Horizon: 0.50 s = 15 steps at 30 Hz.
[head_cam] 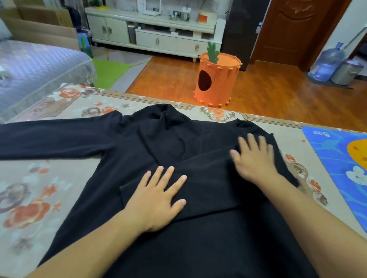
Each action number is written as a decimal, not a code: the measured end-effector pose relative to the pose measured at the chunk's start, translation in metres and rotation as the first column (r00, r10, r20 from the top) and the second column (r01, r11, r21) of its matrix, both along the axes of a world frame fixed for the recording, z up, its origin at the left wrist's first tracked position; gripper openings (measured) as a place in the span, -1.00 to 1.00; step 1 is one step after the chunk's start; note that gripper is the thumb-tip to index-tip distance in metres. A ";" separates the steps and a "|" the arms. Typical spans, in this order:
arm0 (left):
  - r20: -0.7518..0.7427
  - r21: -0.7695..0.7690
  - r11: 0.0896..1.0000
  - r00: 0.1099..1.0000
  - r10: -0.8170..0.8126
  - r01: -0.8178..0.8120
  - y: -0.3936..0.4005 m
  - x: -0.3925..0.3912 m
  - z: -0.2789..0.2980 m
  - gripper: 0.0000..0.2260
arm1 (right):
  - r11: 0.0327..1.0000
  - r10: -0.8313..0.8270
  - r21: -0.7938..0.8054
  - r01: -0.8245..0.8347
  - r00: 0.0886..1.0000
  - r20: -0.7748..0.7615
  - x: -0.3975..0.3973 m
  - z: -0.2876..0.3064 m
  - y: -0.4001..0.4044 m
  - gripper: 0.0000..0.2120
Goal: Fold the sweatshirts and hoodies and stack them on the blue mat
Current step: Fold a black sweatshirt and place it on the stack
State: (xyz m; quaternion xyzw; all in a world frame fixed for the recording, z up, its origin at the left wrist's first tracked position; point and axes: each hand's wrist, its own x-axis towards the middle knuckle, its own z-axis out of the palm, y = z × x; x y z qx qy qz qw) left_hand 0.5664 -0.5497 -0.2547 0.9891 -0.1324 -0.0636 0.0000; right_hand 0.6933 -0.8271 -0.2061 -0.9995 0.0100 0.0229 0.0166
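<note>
A black sweatshirt [160, 141] lies flat on the floral-covered table [30, 181], collar toward the far edge. Its left sleeve stretches out toward the left edge of view. The right sleeve is folded across the chest. My left hand [157, 201] rests flat on the end of that folded sleeve, fingers spread. Fingers straight, my right hand [254, 158] presses flat on the folded right shoulder. The blue mat [336, 156] with an orange cartoon print lies at the table's right end, with nothing on it.
A sofa with a grey-blue cover [29, 70] stands left of the table. Beyond the far edge, an orange carrot-shaped pet house [216, 82] sits on the wooden floor. A white cabinet [151, 34] lines the back wall. A water jug [326, 62] stands at the right.
</note>
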 end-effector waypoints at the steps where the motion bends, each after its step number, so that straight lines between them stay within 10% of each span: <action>1: -0.016 -0.002 1.000 1.000 -0.005 0.005 0.000 0.001 0.001 -0.37 | 0.992 0.120 0.037 -0.122 0.991 0.057 -0.006 0.004 0.034 -0.36; 5: -0.177 -0.164 0.986 0.984 -0.027 -0.003 0.023 0.005 0.024 -0.33 | 0.899 0.419 0.112 -0.423 0.906 0.056 -0.028 -0.008 0.150 -0.33; 9: 0.052 -0.579 0.795 0.965 0.256 -0.179 0.127 -0.024 0.041 -0.50 | 0.882 0.430 -0.159 -0.443 0.896 -0.107 -0.030 -0.029 0.175 -0.18; 12: -0.388 -0.865 0.010 0.682 0.620 -0.501 0.238 -0.032 0.049 -0.86 | 0.876 0.464 -0.195 -0.441 0.882 0.087 -0.021 -0.021 0.205 -0.26; 15: -0.723 -0.689 -0.612 0.426 0.544 -0.388 0.339 -0.011 0.054 -0.85 | 0.845 0.529 0.012 -0.534 0.841 0.113 0.001 -0.015 0.266 -0.41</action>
